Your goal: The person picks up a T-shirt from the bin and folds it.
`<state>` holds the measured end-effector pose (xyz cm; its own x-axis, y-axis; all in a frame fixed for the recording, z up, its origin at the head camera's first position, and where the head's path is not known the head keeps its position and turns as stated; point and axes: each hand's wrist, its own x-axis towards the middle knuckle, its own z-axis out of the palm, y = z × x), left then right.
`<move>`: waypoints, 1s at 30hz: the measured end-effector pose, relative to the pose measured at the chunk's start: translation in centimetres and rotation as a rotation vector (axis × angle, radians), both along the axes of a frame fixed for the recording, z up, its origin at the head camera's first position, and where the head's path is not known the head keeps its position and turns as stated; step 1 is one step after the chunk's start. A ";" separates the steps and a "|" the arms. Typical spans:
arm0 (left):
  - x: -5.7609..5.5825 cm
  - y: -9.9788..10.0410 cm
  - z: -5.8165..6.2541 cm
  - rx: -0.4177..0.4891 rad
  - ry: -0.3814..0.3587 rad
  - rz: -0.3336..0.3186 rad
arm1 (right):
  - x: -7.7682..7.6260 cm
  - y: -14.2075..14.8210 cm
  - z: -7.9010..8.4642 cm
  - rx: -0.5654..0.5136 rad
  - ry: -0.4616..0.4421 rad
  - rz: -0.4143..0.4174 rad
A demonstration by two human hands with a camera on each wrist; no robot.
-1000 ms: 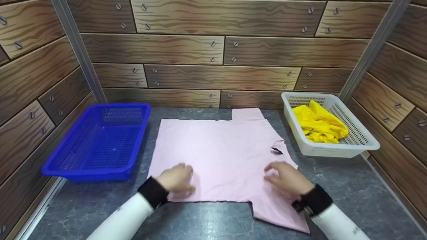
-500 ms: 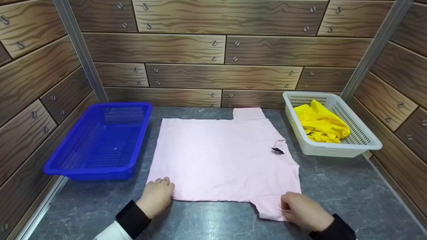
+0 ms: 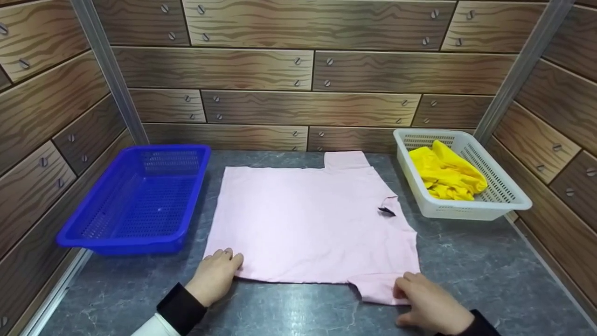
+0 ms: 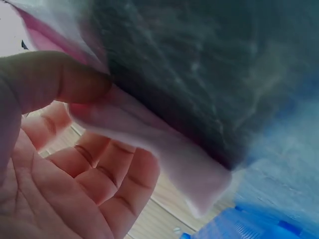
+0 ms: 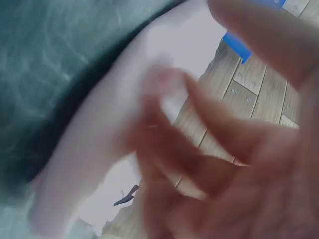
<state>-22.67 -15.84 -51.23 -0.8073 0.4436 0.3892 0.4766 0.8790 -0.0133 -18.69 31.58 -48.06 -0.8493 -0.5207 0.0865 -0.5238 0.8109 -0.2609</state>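
A pink T-shirt (image 3: 303, 219) lies flat on the grey table, its collar to the right with a dark label (image 3: 386, 212). At the near left corner of its hem is my left hand (image 3: 214, 277); in the left wrist view, thumb and forefinger pinch the pink cloth (image 4: 144, 124). My right hand (image 3: 433, 301) is at the near sleeve (image 3: 380, 289), which is folded in. Its fingers rest on the cloth (image 5: 94, 134) in the right wrist view, blurred, and the thumb stands away from them.
On the left stands a blue plastic basket (image 3: 133, 243) with nothing in it. A white basket (image 3: 475, 210) at the back right holds a crumpled yellow cloth (image 3: 447, 172). Wood-patterned walls (image 3: 256, 70) enclose the table (image 3: 289, 308) at the back and sides.
Both hands have come down from over the shirt to its near edge. The left has taken hold of the hem corner. The near sleeve's end has been folded in, and the right thumb has moved off it.
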 end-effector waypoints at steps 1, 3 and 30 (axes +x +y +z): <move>0.0 0.0 0.0 0.002 -0.008 0.009 | 0.0 0.1 -0.1 0.014 -0.032 -0.005; 0.0 -0.1 0.1 0.012 -0.018 0.025 | 0.0 0.2 -0.2 0.021 -0.044 -0.016; 0.0 -1.7 1.5 0.056 -0.033 -0.042 | -1.7 1.9 -1.1 -0.357 0.180 0.021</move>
<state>-22.62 -17.55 -49.71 -0.8014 0.4554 0.3877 0.5122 0.8573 0.0517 -20.34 33.47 -49.13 -0.7935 -0.4486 0.4112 -0.6024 0.6743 -0.4270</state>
